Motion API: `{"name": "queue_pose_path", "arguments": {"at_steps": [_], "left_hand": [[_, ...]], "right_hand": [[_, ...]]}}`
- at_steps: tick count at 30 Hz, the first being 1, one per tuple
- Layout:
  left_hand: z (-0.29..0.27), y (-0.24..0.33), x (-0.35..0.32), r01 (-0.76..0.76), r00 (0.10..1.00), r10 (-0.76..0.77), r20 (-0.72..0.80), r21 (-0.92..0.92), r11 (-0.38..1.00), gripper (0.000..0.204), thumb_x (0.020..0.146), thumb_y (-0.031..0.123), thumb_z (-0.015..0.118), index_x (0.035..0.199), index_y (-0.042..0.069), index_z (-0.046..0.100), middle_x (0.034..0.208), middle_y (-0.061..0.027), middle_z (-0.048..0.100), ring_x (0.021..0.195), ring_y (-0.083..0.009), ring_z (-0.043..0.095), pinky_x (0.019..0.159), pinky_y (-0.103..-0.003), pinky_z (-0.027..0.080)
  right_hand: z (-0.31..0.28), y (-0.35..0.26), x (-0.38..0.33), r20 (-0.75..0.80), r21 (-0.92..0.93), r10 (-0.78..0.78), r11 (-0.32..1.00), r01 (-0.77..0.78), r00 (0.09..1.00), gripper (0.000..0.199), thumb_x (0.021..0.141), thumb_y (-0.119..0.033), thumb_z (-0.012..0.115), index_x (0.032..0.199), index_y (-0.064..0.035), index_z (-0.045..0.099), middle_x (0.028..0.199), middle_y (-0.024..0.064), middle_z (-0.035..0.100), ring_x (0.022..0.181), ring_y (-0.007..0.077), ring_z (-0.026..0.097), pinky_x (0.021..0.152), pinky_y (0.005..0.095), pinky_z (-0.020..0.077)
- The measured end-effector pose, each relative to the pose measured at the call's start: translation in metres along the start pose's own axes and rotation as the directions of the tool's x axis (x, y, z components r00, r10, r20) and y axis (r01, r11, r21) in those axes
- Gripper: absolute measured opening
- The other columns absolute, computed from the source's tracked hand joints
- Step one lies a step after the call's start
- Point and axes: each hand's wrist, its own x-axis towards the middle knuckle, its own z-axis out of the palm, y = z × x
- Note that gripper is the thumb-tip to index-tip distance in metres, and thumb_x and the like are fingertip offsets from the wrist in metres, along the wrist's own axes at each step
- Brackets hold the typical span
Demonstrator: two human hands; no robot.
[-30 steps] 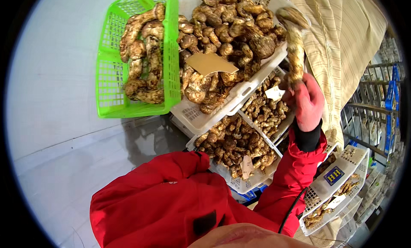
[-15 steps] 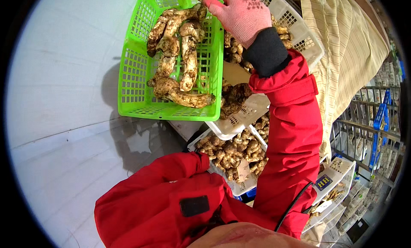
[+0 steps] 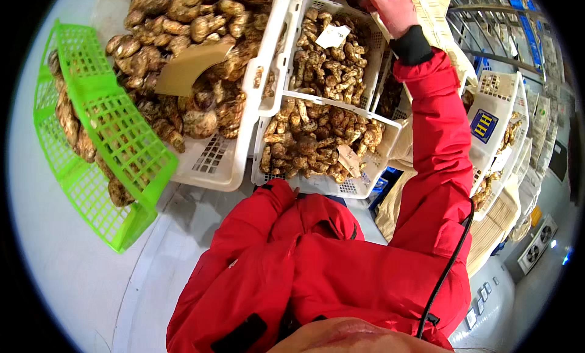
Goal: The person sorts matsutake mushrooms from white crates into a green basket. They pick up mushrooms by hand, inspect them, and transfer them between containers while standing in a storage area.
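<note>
At the top right, my right hand [image 3: 393,10], in a thin pink glove, reaches over the far edge of a white crate [image 3: 376,45] of matsutake mushrooms [image 3: 332,67]. Its fingers are curled, and the picture's edge partly cuts them off, so what they hold cannot be made out. A striped beige cloth [image 3: 429,6] lies right beside this hand. My left sleeve ends near the crates in the middle, with the left hand out of sight. On the left, a tilted bright green basket [image 3: 116,134] holds several large matsutake mushrooms [image 3: 67,118].
A large white crate [image 3: 228,170] full of mushrooms, with a cardboard piece [image 3: 190,67] on top, stands beside the green basket. Nearer me is another mushroom crate [image 3: 390,137] with a paper tag [image 3: 349,161]. Stacked white crates [image 3: 490,106] and metal racks rise at the right.
The view has swung right, so the green basket now sits further left. My right hand has gone from above that basket to the crates and cloth; the mushroom it held no longer shows.
</note>
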Motion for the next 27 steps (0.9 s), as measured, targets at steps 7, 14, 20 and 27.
{"name": "queue_pose_path", "arguments": {"at_steps": [7, 14, 20, 27], "left_hand": [[0.01, -0.005, -0.005, -0.006, 0.992, 0.002, -0.13, -0.033, 0.999, 0.025, 0.086, 0.017, 0.037, 0.11, 0.014, 0.044, 0.094, -0.016, 0.046, 0.083, -0.0306, 0.049, 0.071, -0.041, 0.047], [-0.005, -0.001, 0.014, -0.012, 0.989, -0.003, -0.145, -0.098, 0.995, 0.023, 0.086, 0.017, 0.038, 0.107, 0.013, 0.045, 0.089, -0.0147, 0.046, 0.08, -0.0294, 0.048, 0.071, -0.041, 0.047], [-0.008, 0.006, 0.033, 0.004, 0.989, -0.02, -0.144, -0.117, 0.993, 0.021, 0.086, 0.019, 0.039, 0.105, 0.013, 0.046, 0.082, -0.0129, 0.045, 0.075, -0.0276, 0.048, 0.07, -0.04, 0.047], [-0.016, 0.01, 0.037, -0.001, 0.99, -0.019, -0.142, -0.135, 0.991, 0.02, 0.086, 0.02, 0.04, 0.102, 0.013, 0.047, 0.074, -0.0107, 0.043, 0.068, -0.0255, 0.047, 0.07, -0.04, 0.048]], "right_hand": [[0.011, 0.205, -0.025, 0.189, -0.291, 0.467, 0.867, -0.405, 0.864, 0.032, 0.077, -0.03, 0.048, 0.1, -0.0089, 0.056, 0.085, 0.0069, 0.06, 0.075, 0.0153, 0.058, 0.064, 0.0279, 0.0462], [0.126, 0.273, -0.046, 0.525, -0.763, 0.448, 0.624, 0.168, 0.723, 0.043, 0.074, -0.034, 0.05, 0.111, -0.0136, 0.045, 0.104, 0.0127, 0.051, 0.098, 0.0255, 0.049, 0.079, 0.0351, 0.0416], [0.203, 0.303, -0.075, 0.886, -0.405, -0.056, 0.396, 0.824, 0.461, 0.01, 0.073, -0.017, 0.049, 0.077, -0.0125, 0.058, 0.082, 0.0036, 0.054, 0.079, 0.0196, 0.051, 0.065, 0.0301, 0.0439], [0.231, 0.31, -0.077, 0.928, -0.344, -0.04, 0.281, 0.896, 0.37, 0.008, 0.069, -0.019, 0.051, 0.074, -0.0141, 0.055, 0.076, 0.0023, 0.051, 0.079, 0.0194, 0.048, 0.075, 0.034, 0.0349]]}}
